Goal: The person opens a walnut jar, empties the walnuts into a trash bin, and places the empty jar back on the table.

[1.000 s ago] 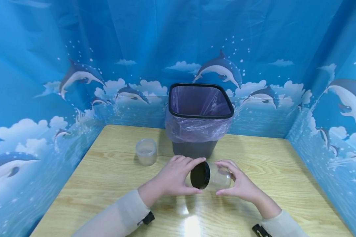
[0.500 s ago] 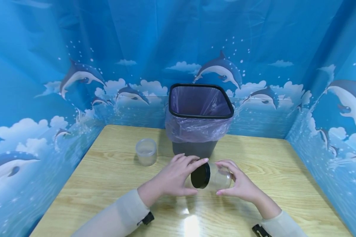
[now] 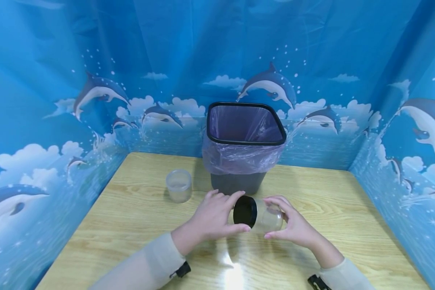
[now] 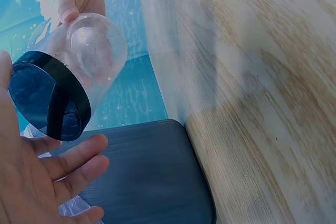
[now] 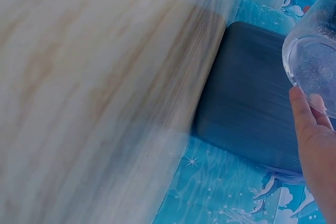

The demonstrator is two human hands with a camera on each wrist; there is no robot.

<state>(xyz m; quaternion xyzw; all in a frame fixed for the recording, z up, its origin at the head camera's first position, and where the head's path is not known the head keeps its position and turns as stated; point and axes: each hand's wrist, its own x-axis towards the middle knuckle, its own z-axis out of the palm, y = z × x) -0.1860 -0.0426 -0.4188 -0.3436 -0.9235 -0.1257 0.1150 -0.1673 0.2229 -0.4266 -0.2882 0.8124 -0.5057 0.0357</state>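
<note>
A clear jar [image 3: 270,219] is held on its side above the table, its black lid [image 3: 245,212] facing left. My right hand [image 3: 293,225] grips the jar by its base, thumb below and fingers above. At the lid end, my left hand [image 3: 212,217] has its thumb and index finger at opposite edges of the lid. In the left wrist view the other left fingers [image 4: 79,174] are spread out below the black lid [image 4: 50,95]. The right wrist view shows right fingertips [image 5: 298,100] against the rim of the jar's base [image 5: 315,66].
A bin [image 3: 239,183] with a black rim and a purple liner bag stands behind the hands. Left of it on the wooden table [image 3: 130,213] is a small clear plastic cup [image 3: 179,186]. Blue dolphin-print curtains [image 3: 188,60] enclose the back and sides.
The left index finger and thumb have shifted round the lid's edge; the thumb, apart from the lid half a second ago, is now at its lower edge. The right hand and jar stay still.
</note>
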